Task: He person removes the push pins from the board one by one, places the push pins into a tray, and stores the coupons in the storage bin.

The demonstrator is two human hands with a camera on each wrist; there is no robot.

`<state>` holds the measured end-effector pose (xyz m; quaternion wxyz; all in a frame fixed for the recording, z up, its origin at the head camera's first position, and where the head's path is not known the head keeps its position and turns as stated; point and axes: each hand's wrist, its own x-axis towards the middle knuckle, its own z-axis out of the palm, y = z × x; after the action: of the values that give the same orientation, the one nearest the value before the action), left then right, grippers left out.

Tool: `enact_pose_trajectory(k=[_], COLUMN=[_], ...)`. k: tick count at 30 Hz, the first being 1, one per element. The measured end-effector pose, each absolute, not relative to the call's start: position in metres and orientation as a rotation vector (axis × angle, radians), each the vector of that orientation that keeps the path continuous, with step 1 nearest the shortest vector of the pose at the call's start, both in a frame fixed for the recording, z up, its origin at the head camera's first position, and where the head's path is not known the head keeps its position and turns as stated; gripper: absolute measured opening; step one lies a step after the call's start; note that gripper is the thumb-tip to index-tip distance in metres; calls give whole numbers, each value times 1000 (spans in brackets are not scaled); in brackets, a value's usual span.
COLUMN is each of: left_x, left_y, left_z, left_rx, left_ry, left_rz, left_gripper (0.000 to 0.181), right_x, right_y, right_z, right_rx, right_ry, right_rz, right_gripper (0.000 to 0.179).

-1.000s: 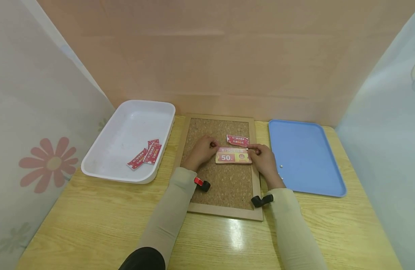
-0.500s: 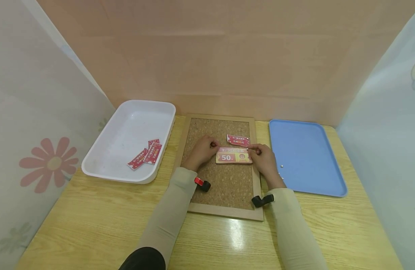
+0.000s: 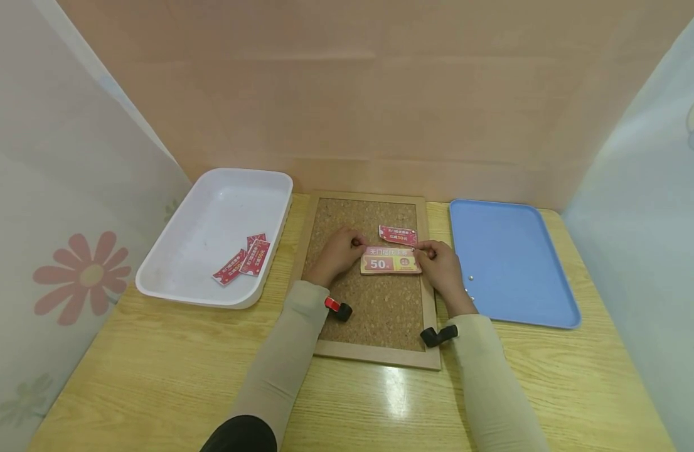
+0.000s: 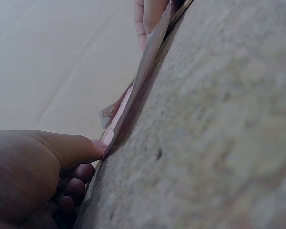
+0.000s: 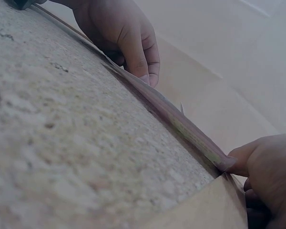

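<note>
A pink and yellow paper coupon (image 3: 391, 260) printed with a large 50 lies over the cork board (image 3: 375, 307). My left hand (image 3: 338, 253) pinches its upper left corner; in the left wrist view the thumb of that left hand (image 4: 33, 167) presses the coupon's end (image 4: 143, 71). At the upper right corner my right hand (image 3: 440, 267) grips the coupon between thumb and index finger, beside a small shiny pin head (image 3: 413, 250). From the right wrist, the coupon (image 5: 181, 124) shows edge-on, slightly bowed off the cork. Just above it, a smaller red coupon (image 3: 398, 235) sits on the board.
To the left stands a white tray (image 3: 211, 207) with several red coupons (image 3: 255, 257) in its near right corner. A blue tray (image 3: 511, 263) lies right of the board, with small shiny pins (image 3: 470, 278) near its left edge. A beige backdrop (image 3: 375, 107) rises behind.
</note>
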<state>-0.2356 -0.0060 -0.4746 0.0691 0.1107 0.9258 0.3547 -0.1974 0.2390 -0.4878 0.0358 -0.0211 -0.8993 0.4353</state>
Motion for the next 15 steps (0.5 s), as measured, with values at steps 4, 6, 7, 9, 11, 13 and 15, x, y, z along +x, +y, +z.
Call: enact_pose_trajectory(k=[4,6,7,9,11,13,15], left_x=[-237,-237,-237,-237,-236,-236,-235], left_y=[-6,-7,-6,-6,-6,-6,-6], left_z=[-474,-474,-473,-473,-473,-473,-473], left_rx=[349,354,357,356,353,355,358], left_ry=[2792,2795,2797,2800,2803,2804,2803], left_rz=[1051,1039,1039,1036,1036,1042,1047], left_gripper=[10,11,11,11,11,11,12], right_x=[-197,-197,-198,-198,-198,-198,-197], right_y=[239,239,239,239,239,239,239], right_z=[-487,-487,-487,-488,-488,-488,-488], right_rx=[-78,-84,-87,-88,-90,-91,-92], right_ry=[-2768,-2766,-2764,-2760,-2754,-2751,-2748], right_rz=[1346,1350,1353,1351,1352,1356,1357], right_gripper=[23,23,23,23,22,21,21])
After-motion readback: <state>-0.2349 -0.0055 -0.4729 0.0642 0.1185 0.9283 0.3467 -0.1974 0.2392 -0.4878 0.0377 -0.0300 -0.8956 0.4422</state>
